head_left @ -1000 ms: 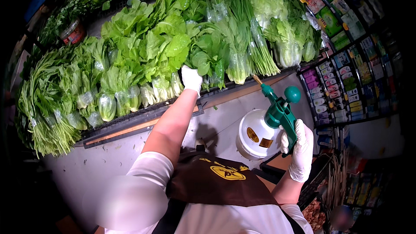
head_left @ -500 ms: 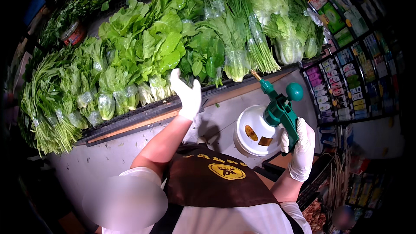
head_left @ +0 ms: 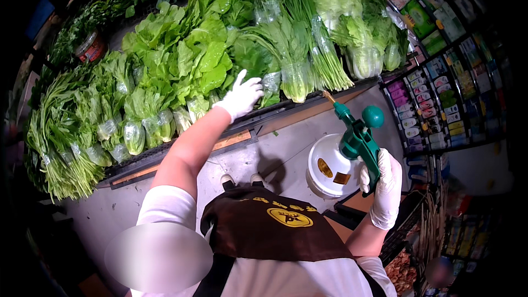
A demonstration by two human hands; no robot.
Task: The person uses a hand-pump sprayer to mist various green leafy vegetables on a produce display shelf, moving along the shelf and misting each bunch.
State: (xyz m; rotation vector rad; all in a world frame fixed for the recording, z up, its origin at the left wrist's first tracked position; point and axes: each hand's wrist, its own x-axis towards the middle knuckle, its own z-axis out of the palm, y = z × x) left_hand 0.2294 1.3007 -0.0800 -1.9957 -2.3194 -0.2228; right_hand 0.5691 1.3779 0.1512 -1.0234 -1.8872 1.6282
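Note:
My left hand (head_left: pixel 242 98), in a white glove, reaches over the front edge of the vegetable display. Its fingers are apart, beside a bundle of dark leafy greens (head_left: pixel 250 58) with clear wrap (head_left: pixel 271 81) around its stems; whether they touch it I cannot tell. Light green lettuce (head_left: pixel 206 49) lies just left of the hand. My gloved right hand (head_left: pixel 386 184) is closed around the green handle of a pump spray bottle (head_left: pixel 333 162). The bottle has a white tank, a round green pump knob and a brass nozzle (head_left: pixel 328 95) pointing toward the display.
Wrapped chives (head_left: pixel 327 58) and a pale leafy head (head_left: pixel 366 58) lie farther right on the display. A black rail (head_left: pixel 308 103) edges its front. Shelves of small packages (head_left: pixel 440 96) stand at the right. Grey floor (head_left: pixel 280 151) shows below the display.
My left hand has moved up and slightly right, from the front rail to the dark leafy bundle. The spray bottle has shifted slightly right, still in my right hand.

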